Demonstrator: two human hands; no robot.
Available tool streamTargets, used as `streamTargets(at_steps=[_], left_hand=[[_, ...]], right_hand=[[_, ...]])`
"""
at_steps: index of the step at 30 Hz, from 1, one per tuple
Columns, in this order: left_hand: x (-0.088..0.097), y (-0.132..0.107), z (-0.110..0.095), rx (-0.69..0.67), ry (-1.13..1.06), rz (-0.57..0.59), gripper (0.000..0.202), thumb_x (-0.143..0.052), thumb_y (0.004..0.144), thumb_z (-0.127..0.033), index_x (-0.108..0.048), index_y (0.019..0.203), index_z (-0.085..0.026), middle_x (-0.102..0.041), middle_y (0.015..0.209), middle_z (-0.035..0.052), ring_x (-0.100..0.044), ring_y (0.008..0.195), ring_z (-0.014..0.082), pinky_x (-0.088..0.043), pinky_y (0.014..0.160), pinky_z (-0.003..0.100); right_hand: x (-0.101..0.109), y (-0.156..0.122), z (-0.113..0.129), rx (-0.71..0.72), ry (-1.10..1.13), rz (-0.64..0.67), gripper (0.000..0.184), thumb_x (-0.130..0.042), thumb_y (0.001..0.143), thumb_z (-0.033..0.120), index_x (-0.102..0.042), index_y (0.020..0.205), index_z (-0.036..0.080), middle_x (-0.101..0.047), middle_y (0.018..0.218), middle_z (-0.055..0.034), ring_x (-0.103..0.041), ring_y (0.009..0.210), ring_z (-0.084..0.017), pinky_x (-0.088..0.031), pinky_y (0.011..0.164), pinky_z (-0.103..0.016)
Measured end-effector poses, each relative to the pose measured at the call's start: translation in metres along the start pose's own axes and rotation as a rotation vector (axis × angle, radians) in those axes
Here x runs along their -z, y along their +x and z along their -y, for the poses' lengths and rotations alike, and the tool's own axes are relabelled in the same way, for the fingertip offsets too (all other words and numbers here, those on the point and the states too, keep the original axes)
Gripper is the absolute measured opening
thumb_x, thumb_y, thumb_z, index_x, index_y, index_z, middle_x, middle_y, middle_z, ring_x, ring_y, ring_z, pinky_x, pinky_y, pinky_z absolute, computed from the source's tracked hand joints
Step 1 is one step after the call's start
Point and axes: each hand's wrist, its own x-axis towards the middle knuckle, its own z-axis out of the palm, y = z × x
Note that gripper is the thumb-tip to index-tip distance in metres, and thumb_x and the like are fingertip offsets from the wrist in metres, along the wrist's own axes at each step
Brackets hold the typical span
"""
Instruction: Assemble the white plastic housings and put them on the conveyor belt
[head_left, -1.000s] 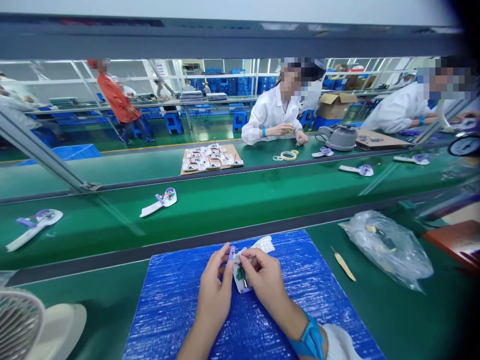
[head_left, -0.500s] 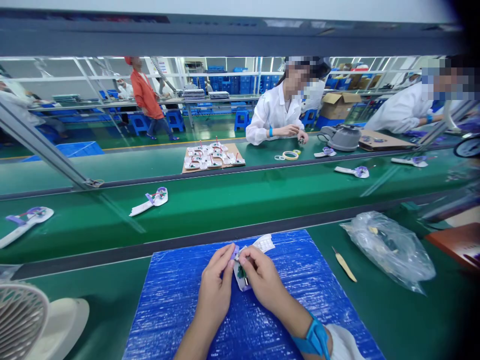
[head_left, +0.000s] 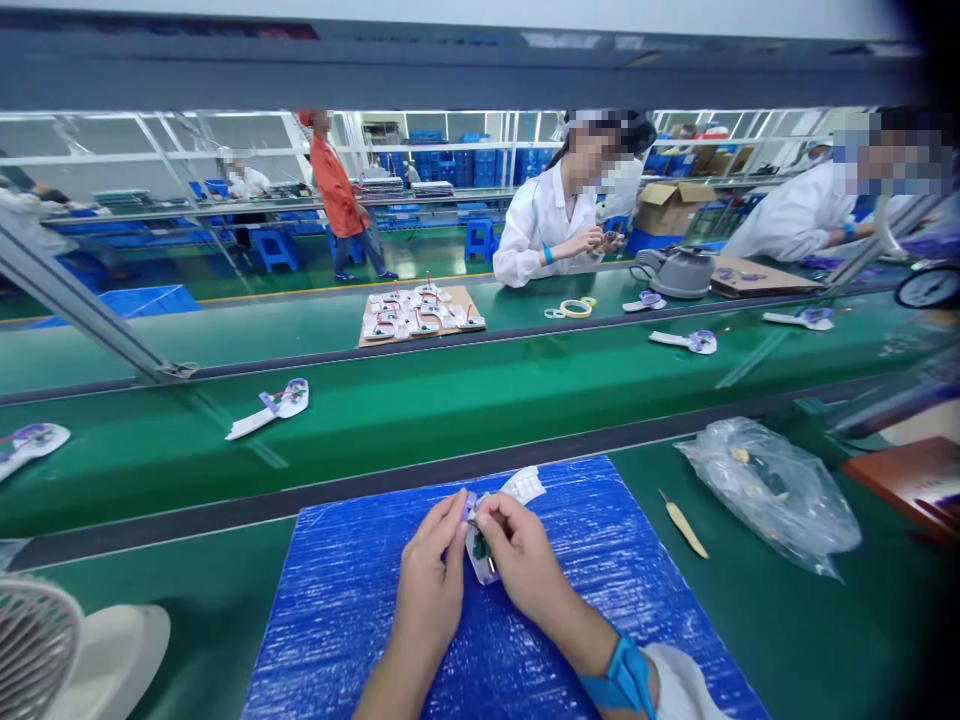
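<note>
My left hand [head_left: 433, 575] is closed, its thumb and fingertips pinching a small purple part [head_left: 470, 503] at the upper left of a white plastic shell [head_left: 523, 485]. The shell has a handle-like end and lies on a blue wrapped board [head_left: 337, 600]. Inside its wider end, a green circuit board [head_left: 480, 545] shows between my hands. My right hand [head_left: 525, 555], with a blue wrist strap [head_left: 622, 675], is closed too, thumb and forefinger pinched over the shell. Whatever is in that pinch is hidden by the fingers.
A wooden-handled pointed tool [head_left: 686, 527] and a clear plastic bag [head_left: 772, 500] lie at right. A white fan [head_left: 112, 650] stands lower left. Beyond runs a green conveyor [head_left: 450, 425] with similar shells [head_left: 274, 405]. Across it, a person in white [head_left: 544, 225] handles a small part.
Shells on the conveyor have shifted left. A person in orange in the background has moved right. My hands keep nearly the same pinch on the work.
</note>
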Motion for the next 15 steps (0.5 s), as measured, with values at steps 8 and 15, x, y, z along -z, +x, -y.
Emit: streamTargets(at_steps=[8,15], left_hand=[[-0.015,-0.004,-0.002,0.054,0.010,-0.112,0.043,-0.038,0.096,-0.034,-0.058,0.129,-0.016,-0.058,0.131,0.0119,-0.056,0.119,0.0226,-0.046,0.103,0.040],[0.002,-0.012,-0.023,0.049,-0.044,-0.132,0.053,-0.035,0.098,-0.036,-0.031,0.148,-0.018,-0.027,0.155,0.0097,-0.027,0.142,0.0236,-0.027,0.117,0.043]], right_hand=[[-0.003,-0.001,0.000,-0.012,0.023,-0.048,0.025,-0.049,0.090,0.039,-0.057,0.078,0.018,-0.053,0.066,0.0007,-0.047,0.059,-0.014,-0.039,0.056,-0.025],[0.002,0.025,0.007,-0.036,-0.049,-0.179,0.031,-0.058,0.079,0.050,-0.064,0.085,0.020,-0.067,0.080,-0.0066,-0.062,0.072,-0.021,-0.048,0.064,-0.030]])
